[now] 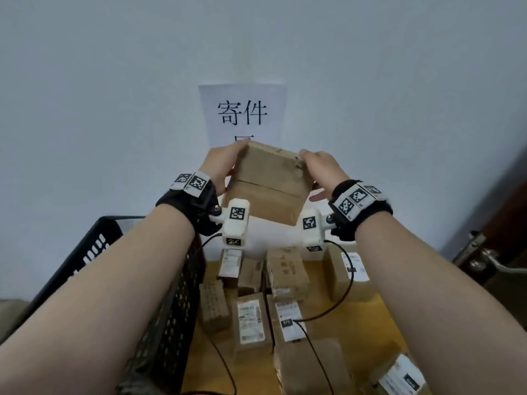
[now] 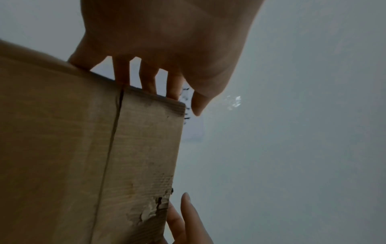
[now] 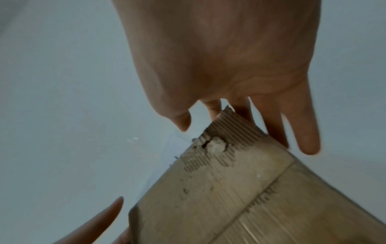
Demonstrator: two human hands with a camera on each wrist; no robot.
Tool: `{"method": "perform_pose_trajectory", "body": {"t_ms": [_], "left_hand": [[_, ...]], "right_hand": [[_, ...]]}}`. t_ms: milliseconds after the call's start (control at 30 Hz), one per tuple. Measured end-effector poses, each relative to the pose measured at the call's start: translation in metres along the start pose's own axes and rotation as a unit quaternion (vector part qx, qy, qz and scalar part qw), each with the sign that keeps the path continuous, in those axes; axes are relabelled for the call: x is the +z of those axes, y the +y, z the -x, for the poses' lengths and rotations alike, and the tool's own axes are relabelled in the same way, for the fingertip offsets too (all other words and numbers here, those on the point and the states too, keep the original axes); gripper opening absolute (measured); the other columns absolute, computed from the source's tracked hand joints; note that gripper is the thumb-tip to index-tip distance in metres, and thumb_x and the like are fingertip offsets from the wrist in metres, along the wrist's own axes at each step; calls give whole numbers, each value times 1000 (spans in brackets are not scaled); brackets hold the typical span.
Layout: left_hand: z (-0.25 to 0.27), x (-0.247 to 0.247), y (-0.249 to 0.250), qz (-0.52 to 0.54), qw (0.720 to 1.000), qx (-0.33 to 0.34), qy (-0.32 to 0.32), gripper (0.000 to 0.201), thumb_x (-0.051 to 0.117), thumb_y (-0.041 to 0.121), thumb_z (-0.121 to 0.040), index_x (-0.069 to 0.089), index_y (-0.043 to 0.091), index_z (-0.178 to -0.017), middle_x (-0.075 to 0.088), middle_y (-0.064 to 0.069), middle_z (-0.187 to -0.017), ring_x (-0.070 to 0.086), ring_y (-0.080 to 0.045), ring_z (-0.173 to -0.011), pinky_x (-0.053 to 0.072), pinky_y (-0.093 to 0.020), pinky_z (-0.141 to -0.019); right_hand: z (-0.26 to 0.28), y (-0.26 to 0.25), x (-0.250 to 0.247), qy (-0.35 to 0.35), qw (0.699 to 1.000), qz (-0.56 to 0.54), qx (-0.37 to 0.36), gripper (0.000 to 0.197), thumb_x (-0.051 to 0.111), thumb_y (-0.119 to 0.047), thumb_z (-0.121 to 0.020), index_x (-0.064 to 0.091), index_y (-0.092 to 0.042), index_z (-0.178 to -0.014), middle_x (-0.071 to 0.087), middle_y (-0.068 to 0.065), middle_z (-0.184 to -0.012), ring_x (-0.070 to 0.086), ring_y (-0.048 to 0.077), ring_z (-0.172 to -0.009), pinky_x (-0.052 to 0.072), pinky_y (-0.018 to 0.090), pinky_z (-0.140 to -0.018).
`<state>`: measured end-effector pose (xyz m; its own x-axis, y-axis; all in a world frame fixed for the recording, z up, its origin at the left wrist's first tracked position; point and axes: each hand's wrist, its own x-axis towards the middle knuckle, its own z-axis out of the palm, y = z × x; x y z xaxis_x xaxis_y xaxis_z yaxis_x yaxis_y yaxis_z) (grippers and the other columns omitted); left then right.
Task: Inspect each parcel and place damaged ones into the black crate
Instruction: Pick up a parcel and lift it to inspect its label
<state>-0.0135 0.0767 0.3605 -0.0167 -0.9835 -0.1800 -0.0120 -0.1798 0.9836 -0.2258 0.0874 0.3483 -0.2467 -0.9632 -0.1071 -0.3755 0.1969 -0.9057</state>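
A brown cardboard parcel [image 1: 268,183] is held up in front of the wall, above the table. My left hand [image 1: 224,163] grips its left side, with the fingers over the far edge. My right hand [image 1: 320,169] holds its right side at the top corner, thumb spread below. In the left wrist view the parcel [image 2: 83,148] shows a seam and a torn patch [image 2: 154,209] near its lower corner. In the right wrist view that torn patch [image 3: 211,145] lies by a corner with the outer paper stripped to bare ribs. The black crate [image 1: 94,252] stands low at the left.
Several labelled cardboard parcels [image 1: 251,323] lie on the yellow table [image 1: 379,315] below my arms. A paper sign [image 1: 242,112] hangs on the white wall. A door with a metal handle [image 1: 490,260] is at the right. Black cables trail over the parcels.
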Motion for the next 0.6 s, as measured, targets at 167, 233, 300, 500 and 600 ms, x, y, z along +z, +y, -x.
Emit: {"method": "perform_pose_trajectory", "body": {"t_ms": [167, 233, 300, 500, 600], "left_hand": [[23, -27, 56, 24, 992, 109, 61, 55, 61, 68, -90, 74, 19, -110, 71, 4, -106, 64, -16, -100, 48, -36, -86], [27, -34, 70, 34, 987, 135, 75, 53, 59, 68, -91, 74, 19, -102, 70, 6, -98, 64, -15, -93, 48, -35, -84], [31, -40, 78, 52, 986, 142, 69, 44, 61, 63, -94, 72, 20, -98, 69, 7, -95, 63, -12, -88, 50, -35, -85], [40, -48, 89, 68, 989, 119, 46, 24, 53, 41, -106, 64, 19, -109, 59, 0, -111, 47, -27, -108, 48, -62, -91], [40, -50, 91, 152, 982, 115, 0, 28, 41, 34, -111, 57, 18, -127, 51, -12, -133, 49, -40, -117, 50, -78, -87]], "right_hand": [[16, -43, 6, 39, 966, -253, -40, 43, 59, -39, -96, 62, -12, -129, 76, 9, -106, 74, 28, -83, 62, 44, -59], [24, -57, 4, 46, 952, -298, -60, 31, 61, -34, -98, 69, -11, -117, 76, 5, -90, 73, 25, -78, 62, 41, -62], [30, -68, 2, 43, 945, -315, -77, 21, 63, -30, -99, 73, -12, -105, 75, 2, -81, 71, 22, -74, 60, 36, -64], [44, -88, 0, 50, 926, -306, -214, 29, 67, -12, -94, 73, -19, -121, 73, 14, -107, 71, 16, -87, 62, 40, -84], [50, -90, -2, 64, 905, -344, -240, 36, 63, 3, -90, 69, -12, -122, 69, 11, -109, 72, 16, -93, 61, 41, -93]]}}
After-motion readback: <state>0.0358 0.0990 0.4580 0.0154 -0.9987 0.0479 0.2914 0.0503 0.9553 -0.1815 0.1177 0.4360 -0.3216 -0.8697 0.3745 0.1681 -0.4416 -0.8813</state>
